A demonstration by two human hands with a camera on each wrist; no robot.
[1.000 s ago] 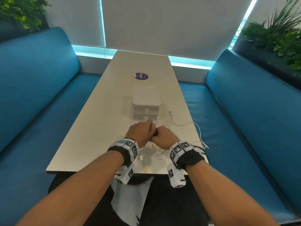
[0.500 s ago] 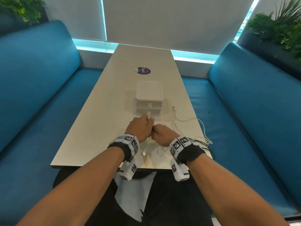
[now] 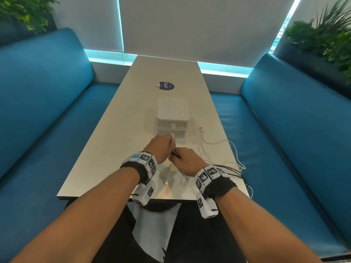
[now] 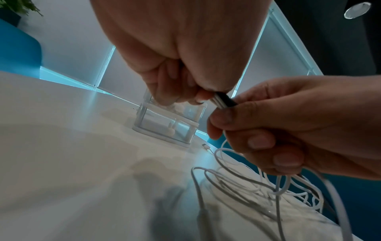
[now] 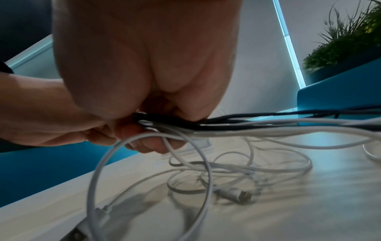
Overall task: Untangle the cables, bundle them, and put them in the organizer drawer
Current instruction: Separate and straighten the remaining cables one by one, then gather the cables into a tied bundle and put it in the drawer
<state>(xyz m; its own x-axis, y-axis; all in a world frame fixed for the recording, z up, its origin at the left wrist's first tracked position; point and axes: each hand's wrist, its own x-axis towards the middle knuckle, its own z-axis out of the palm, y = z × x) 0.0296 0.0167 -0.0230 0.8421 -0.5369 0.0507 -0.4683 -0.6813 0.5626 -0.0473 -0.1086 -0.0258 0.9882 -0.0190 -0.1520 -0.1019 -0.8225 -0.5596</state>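
Both hands meet over the near end of the table, just in front of the clear two-drawer organizer [image 3: 172,118]. My left hand [image 3: 160,147] pinches the metal-tipped black plug [image 4: 221,100] of a black cable [image 5: 257,121]. My right hand [image 3: 185,160] grips a bunch of black and white cables [image 5: 226,130] right beside it. Loose white cable [image 3: 214,143] loops lie under and to the right of the hands, and one USB plug [image 3: 166,182] hangs below. Black strands [image 3: 234,170] trail off the table's right edge. Both drawers look shut.
A purple round sticker [image 3: 166,86] lies on the table [image 3: 114,149] beyond the organizer. Blue bench seats [image 3: 47,103] run along both sides. Plants [image 3: 326,37] stand behind the right bench, and window blinds close the far end.
The hands have stayed together over the cables with only small shifts. The head view has tilted slightly, and the black plug shows between the hands again.
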